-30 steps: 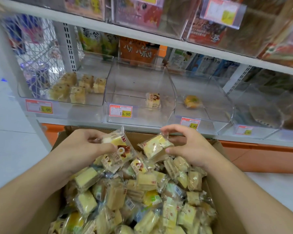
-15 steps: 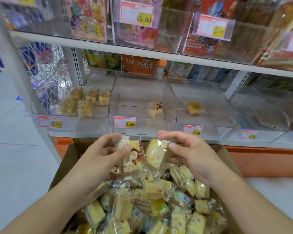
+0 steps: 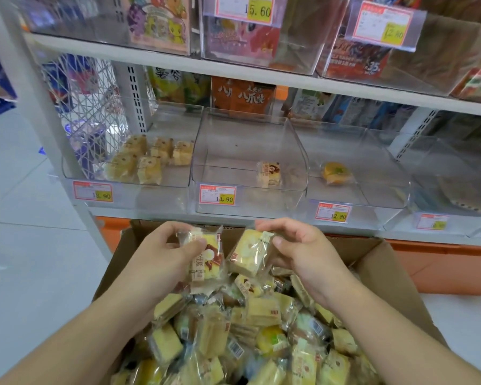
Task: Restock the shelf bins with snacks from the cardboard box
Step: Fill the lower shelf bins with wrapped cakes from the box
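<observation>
— Holding what, over the cardboard box (image 3: 395,270)?

— Left hand (image 3: 161,257) pinching a wrapped cake with brown print (image 3: 206,262), thumb curled over the wrapper; right hand (image 3: 303,251) gripping a pale yellow cake (image 3: 250,254). Both hanging just above the loose snack pile (image 3: 247,329).

— And lying in the bins?

— Sitting alone in the middle clear bin (image 3: 250,201), one matching cake (image 3: 268,173); resting in the bin to its right, a round orange one (image 3: 336,173).

A pale tiled floor (image 3: 20,245) is seen at 9 o'clock, lit evenly. White shelf boards (image 3: 289,79) are carried on a slotted upright (image 3: 132,101). A wire mesh panel (image 3: 89,107) is fixed at 10 o'clock. An orange plinth (image 3: 442,262) is seen at 3 o'clock.
</observation>
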Tool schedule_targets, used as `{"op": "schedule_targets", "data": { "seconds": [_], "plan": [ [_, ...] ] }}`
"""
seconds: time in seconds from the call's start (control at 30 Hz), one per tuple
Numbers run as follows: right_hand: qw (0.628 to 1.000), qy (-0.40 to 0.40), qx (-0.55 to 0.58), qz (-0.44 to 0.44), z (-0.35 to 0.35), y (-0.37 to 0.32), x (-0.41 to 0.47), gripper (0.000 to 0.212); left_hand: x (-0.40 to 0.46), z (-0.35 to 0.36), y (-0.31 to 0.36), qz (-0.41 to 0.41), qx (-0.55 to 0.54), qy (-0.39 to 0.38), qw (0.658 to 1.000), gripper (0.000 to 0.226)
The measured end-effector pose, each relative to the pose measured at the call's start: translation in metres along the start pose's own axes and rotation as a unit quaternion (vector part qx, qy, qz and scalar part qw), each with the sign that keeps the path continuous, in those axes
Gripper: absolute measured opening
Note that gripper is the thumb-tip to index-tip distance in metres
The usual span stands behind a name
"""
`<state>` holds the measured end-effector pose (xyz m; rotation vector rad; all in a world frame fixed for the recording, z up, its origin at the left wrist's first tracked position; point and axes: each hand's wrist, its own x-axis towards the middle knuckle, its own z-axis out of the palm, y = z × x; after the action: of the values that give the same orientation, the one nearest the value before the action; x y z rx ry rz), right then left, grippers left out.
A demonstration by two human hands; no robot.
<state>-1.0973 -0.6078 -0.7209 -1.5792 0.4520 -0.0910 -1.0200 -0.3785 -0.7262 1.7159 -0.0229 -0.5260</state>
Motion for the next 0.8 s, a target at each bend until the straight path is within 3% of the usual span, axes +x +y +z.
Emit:
{"op": "schedule_targets", "data": {
  "seconds": [0.17,0.37,0.43,0.53,0.67,0.8],
  "plan": [
    [0.999,-0.004,-0.005,-0.054,0.005,-0.015,-0.003,0.044,0.009,-0.009,0.002,-0.023,-0.004,0.037,0.999,0.024],
    [0.991,0.072,0.080,-0.075,0.007,-0.028,-0.003,0.041,0.006,-0.016,0.008,-0.031,-0.082,0.044,0.995,0.033],
    [0.987,0.068,0.126,-0.079,0.015,-0.032,-0.009,0.034,-0.001,-0.012,0.010,-0.040,-0.140,0.010,0.989,0.047],
    [0.976,0.060,0.198,-0.071,0.033,-0.035,-0.024,0.027,-0.012,0.000,0.013,-0.033,-0.167,-0.031,0.985,0.091],
    [0.988,0.060,0.087,-0.109,0.045,-0.034,-0.041,0.029,-0.018,0.003,0.022,-0.004,-0.174,0.019,0.984,0.097],
    [0.990,0.023,0.032,-0.134,0.049,-0.032,-0.048,0.028,-0.014,-0.008,0.023,0.008,-0.225,0.017,0.974,0.102]
  ]
}}
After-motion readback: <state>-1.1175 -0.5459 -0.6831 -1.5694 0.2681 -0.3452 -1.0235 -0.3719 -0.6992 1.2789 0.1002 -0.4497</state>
